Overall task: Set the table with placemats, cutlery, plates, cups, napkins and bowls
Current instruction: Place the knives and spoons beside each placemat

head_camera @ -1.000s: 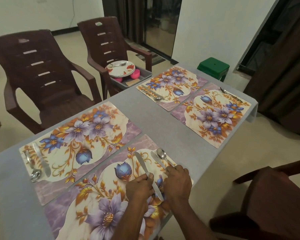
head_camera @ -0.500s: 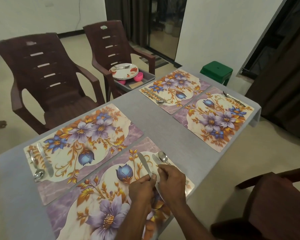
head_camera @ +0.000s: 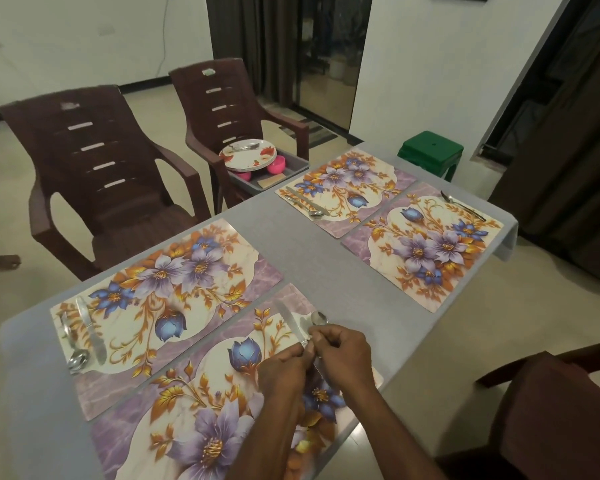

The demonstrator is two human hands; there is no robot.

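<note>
Both hands grip knife, blade pointing away.

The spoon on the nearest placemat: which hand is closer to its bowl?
Right. The right hand has its fingertips just behind the spoon bowl, over the handle. The left hand sits further back and to the left, by the knife.

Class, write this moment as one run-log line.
stage: cutlery | both hands: left hand, right hand adjusting knife and spoon on nearest placemat | plates: on chair
</note>
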